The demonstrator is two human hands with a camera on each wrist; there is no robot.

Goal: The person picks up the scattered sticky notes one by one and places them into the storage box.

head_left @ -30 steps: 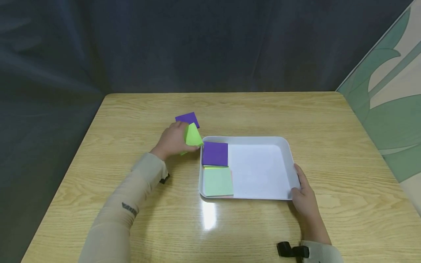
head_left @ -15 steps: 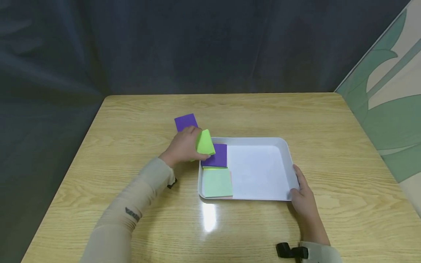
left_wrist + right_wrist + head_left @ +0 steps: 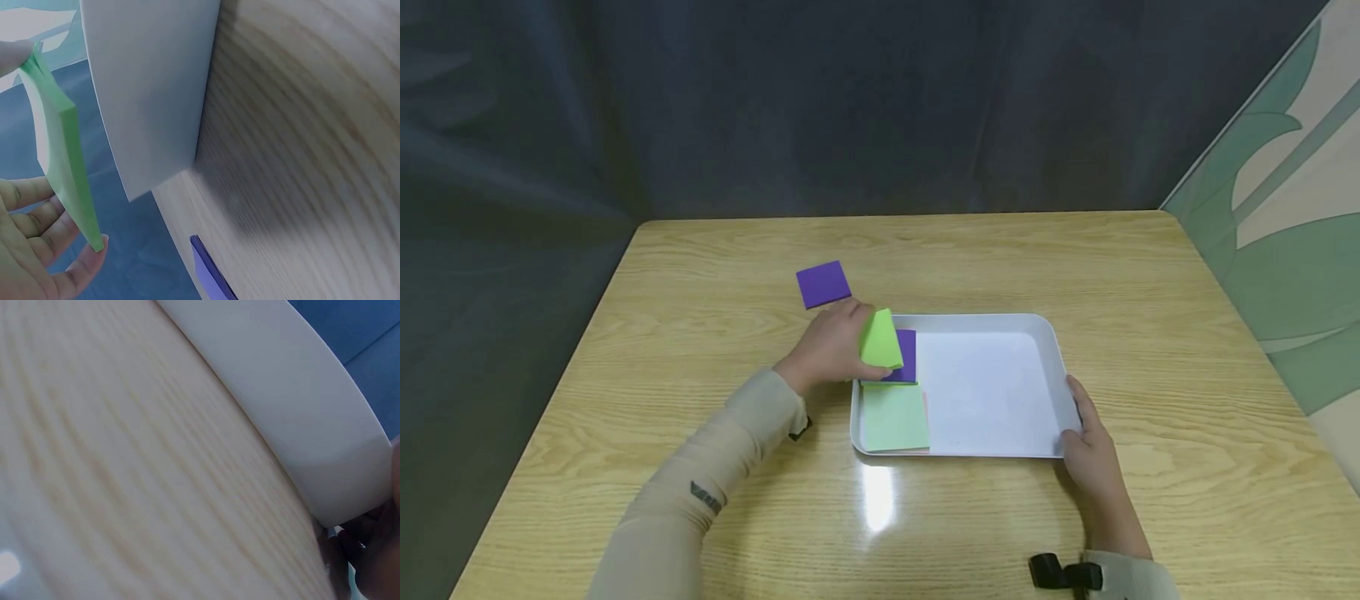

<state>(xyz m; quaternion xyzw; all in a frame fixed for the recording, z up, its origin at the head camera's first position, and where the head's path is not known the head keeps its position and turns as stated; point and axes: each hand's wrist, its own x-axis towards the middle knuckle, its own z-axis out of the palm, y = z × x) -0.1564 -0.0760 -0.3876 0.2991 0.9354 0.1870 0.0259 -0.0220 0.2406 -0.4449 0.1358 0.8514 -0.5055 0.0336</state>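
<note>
My left hand grips a bright green sticky note pad between thumb and fingers, over the left end of a white tray. In the left wrist view the green pad is tilted, with fingertips at both ends. Under it in the tray lies a purple sticky note pad, partly covered by the hand and the green pad. A pale green sticky note pad lies in the tray's front left corner. My right hand holds the tray's right side near the front corner, thumb on the rim.
Another purple sticky note pad lies on the wooden table behind the left hand, outside the tray. A dark curtain hangs along the table's back edge. Bare tray floor shows to the right of the pads.
My left hand has carried the green pad rightward and toward me, from beside the tray to over its purple pad. The right hand keeps its hold on the tray.
</note>
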